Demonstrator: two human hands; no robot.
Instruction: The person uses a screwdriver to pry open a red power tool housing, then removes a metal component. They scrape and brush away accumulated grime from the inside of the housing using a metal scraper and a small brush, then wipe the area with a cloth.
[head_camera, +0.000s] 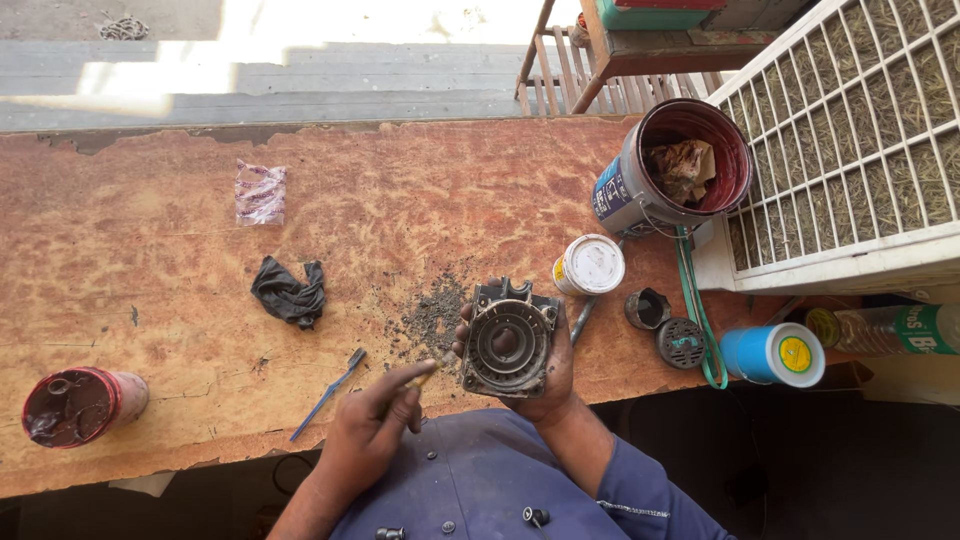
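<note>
1. Holding a round metal housing (508, 345) upright over the counter's (150, 250) near edge: right hand (545, 375), grip closed around its back and sides, open face turned up to the camera.
2. Left hand (372, 432) sits just left of the housing, fingers pinched narrow on a thin yellowish stick (424, 375); its tip points at the housing's left rim. Contact with the rim cannot be told.
3. Dark grit (432, 315) lies scattered on the counter directly beyond the housing.
4. Blue brush (328, 394) lies on the counter left of the left hand, untouched.
5. Black rag (289, 292) farther left; small plastic wrapper (260, 192) beyond it.
6. Red tub (72, 405) of dark grease at the far left edge.
7. White-lidded tin (590, 264) just right of the housing; two small dark round parts (665, 325) beside it.
8. Large paint can (680, 165) holding scraps stands behind; blue tin (772, 354) and a green bottle (890, 330) lie at the right.
</note>
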